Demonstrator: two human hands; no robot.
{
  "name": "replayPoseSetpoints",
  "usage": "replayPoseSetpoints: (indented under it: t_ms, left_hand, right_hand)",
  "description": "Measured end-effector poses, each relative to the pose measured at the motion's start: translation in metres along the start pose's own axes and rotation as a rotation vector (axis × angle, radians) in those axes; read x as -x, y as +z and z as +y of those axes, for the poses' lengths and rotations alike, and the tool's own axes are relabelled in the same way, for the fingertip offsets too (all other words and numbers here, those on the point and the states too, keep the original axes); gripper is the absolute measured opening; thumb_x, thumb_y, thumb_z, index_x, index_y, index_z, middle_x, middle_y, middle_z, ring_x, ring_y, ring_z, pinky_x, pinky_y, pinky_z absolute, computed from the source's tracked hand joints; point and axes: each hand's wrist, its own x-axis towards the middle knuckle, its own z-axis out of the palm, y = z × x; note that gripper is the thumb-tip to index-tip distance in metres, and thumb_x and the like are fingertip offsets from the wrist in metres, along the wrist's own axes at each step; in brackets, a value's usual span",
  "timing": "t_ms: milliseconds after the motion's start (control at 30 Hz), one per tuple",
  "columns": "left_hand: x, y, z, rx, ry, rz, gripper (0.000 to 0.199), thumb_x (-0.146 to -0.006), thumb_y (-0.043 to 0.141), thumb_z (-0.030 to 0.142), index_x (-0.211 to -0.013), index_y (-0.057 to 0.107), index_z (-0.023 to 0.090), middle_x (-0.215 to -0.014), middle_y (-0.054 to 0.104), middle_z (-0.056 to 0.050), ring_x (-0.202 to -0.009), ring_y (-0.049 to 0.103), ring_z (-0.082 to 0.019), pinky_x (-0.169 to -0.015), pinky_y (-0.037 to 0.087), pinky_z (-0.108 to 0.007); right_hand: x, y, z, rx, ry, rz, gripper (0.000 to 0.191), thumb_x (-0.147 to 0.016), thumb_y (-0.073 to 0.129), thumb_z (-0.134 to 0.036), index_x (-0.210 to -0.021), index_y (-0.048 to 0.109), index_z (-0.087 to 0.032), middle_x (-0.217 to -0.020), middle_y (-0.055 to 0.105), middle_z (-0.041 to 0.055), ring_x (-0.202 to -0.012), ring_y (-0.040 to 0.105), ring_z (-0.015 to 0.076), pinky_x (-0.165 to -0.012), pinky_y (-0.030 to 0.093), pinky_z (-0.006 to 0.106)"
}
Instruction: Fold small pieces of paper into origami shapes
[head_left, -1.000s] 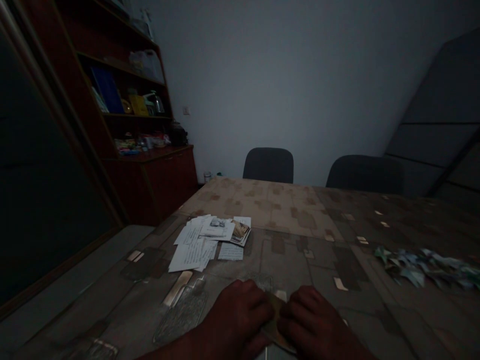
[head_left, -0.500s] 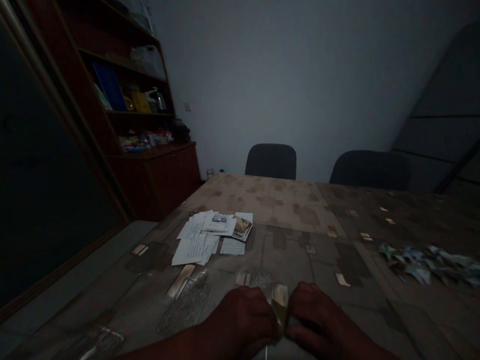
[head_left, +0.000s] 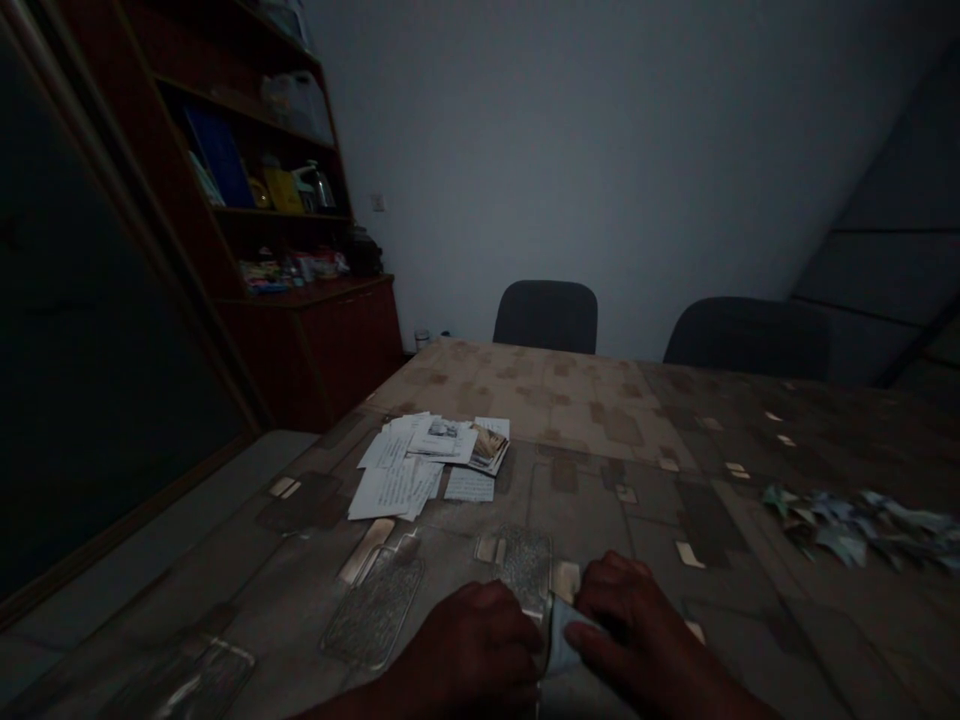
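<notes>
My left hand [head_left: 472,650] and my right hand [head_left: 630,630] rest at the near edge of the patterned table cover [head_left: 600,520]. Between them, both hands pinch a small folded piece of pale blue paper [head_left: 566,640], and its lower end is hidden by my fingers. A loose stack of white handwritten sheets and photographs [head_left: 427,465] lies ahead of my left hand. Off to the right of my right hand sits a heap of crumpled or folded blue-green paper pieces [head_left: 855,525].
Two dark office chairs [head_left: 545,316] stand beyond the far table edge. On the left, a dark red shelf cabinet [head_left: 300,340] holds binders, bottles and packets. A dark panel [head_left: 112,300] rises along the left side, and the table's left edge runs close to it.
The folded paper now shows a pale blue face instead of the olive-brown one. My right hand has shifted right and up, and the room sits slightly higher in the view.
</notes>
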Motion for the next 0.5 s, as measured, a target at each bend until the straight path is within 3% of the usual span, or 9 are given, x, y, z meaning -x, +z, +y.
replayPoseSetpoints:
  t_ms: [200, 367, 500]
  left_hand:
    - [-0.0013, 0.0007, -0.0003, -0.082, 0.05, 0.046, 0.015, -0.088, 0.058, 0.018, -0.074, 0.052, 0.019, -0.077, 0.069, 0.004, -0.065, 0.056, -0.011, -0.062, 0.039, -0.026]
    - [-0.0037, -0.0031, 0.0021, -0.181, -0.003, 0.004, 0.013, -0.091, 0.05, 0.019, -0.077, 0.051, 0.02, -0.068, 0.062, 0.001, -0.06, 0.053, -0.014, -0.055, 0.039, -0.026]
    - [-0.0059, -0.0048, 0.0084, -0.208, -0.003, -0.009, 0.008, -0.091, 0.05, 0.016, -0.094, 0.055, 0.021, -0.077, 0.063, 0.0, -0.065, 0.055, -0.014, -0.058, 0.042, -0.024]
  right_hand:
    - [0.0002, 0.0071, -0.0036, 0.129, 0.086, 0.011, 0.019, -0.074, 0.071, -0.012, -0.066, 0.055, -0.017, -0.07, 0.059, -0.0004, -0.073, 0.056, 0.0198, -0.069, 0.038, 0.034]
    - [0.0014, 0.0057, -0.0046, 0.131, 0.081, 0.009, 0.018, -0.075, 0.07, -0.013, -0.068, 0.054, -0.018, -0.071, 0.059, -0.0003, -0.073, 0.056, 0.0203, -0.068, 0.039, 0.033]
    - [0.0009, 0.006, -0.0049, 0.132, 0.095, 0.022, 0.021, -0.075, 0.073, -0.013, -0.068, 0.054, -0.019, -0.071, 0.059, -0.0004, -0.074, 0.056, 0.0204, -0.069, 0.038, 0.033]
